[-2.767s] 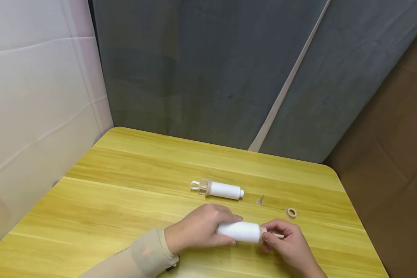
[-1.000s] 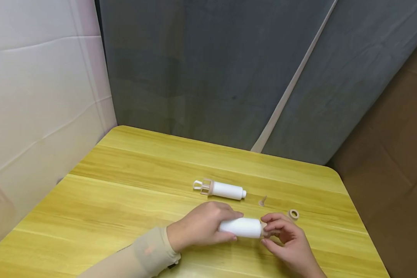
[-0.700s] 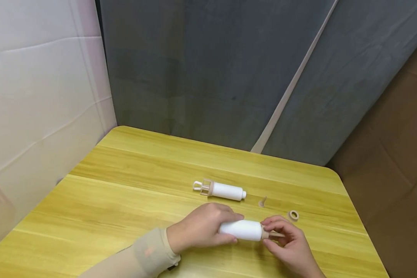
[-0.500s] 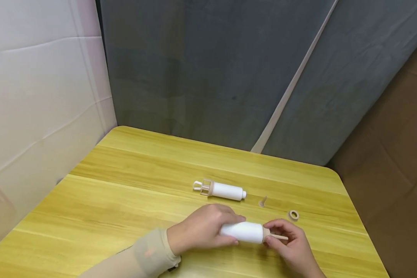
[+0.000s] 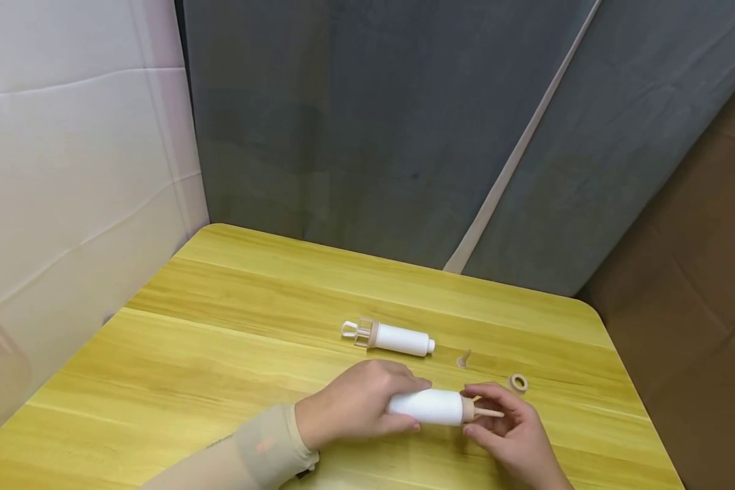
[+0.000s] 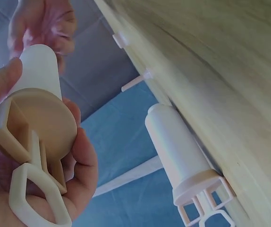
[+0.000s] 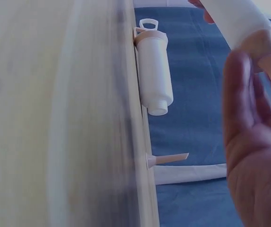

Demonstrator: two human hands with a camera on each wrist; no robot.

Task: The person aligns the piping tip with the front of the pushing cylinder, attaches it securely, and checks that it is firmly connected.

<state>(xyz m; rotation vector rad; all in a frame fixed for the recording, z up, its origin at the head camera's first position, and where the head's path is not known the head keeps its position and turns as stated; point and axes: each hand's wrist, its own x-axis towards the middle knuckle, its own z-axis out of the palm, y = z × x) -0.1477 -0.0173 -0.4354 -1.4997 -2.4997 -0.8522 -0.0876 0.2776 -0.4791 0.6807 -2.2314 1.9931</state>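
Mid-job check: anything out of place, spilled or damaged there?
Nothing looks spilled or damaged. One mismatch: the lying syringe on the table has a bare tip, with a loose nozzle and ring nearby, while the held syringe in the left hand has a nozzle on.

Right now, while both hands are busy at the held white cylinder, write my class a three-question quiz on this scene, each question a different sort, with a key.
1. True or false: the other white cylinder lies on its side on the table.

2. Fill in: in the head view, the beige ring lies to the ____ of the small stemmed piece.

3. The left hand grips:
A) the beige ring
B) the held white cylinder
C) the small stemmed piece

Key: 1. True. 2. Right. 3. B.
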